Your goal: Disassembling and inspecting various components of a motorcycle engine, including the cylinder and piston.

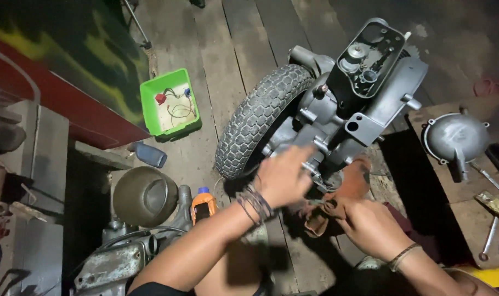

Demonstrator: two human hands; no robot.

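We have a grey scooter engine block (337,118) lying on the plank floor (227,44), its knobby rear tyre (255,118) still mounted and pointing away from our grip toward the green tray. Our left hand (282,178) reaches in at the lower edge of the casing, fingers blurred and stretched forward onto the metal; we cannot tell whether they pinch anything or merely press. Our right hand (370,225), just beside and below it, is closed on a rust-coloured rag (337,205) that bunches up under the casing. The block seems to rest on that rag and the floor alone, so in our judgement a hard push from the left hand could roll it on the tyre, away from us. The rag could snag on the studs near our fingers, and oily metal could let the left hand slip against sharp casing edges. Above the grip, the black cover plate (370,57) stands open with small gears exposed, and grit from the rag could fall in. Farther right of our hands lie a domed grey cover (455,137) and spanners (488,238); left of them stand an orange bottle (204,205), an olive headlamp shell (144,194) and the green plastic tray (170,104) of wires, any of which a rolling block might strike.
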